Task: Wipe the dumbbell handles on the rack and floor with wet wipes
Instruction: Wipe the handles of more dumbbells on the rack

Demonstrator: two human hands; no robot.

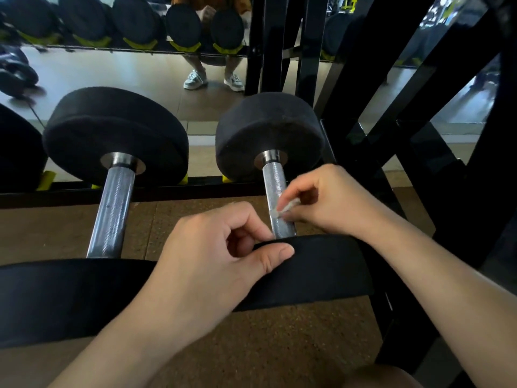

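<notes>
Gym, weights area. Black round-headed dumbbells with knurled steel handles (112,211) sit on a black steel rack (361,113); wall mirror (145,77) behind; speckled brown floor (279,345).

Left hand (212,261) and right hand (330,203) bare, forearms (419,270) unsleeved, nails (286,250) short. Mirror (126,77) reflects white sneakers (195,79) and an orange garment (215,0).

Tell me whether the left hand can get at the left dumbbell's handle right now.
Probably yes. The left hand only grips the right dumbbell's near head; the left dumbbell's handle lies bare beside it, nothing across it. The right hand pinches the wet wipe on the other handle.
</notes>
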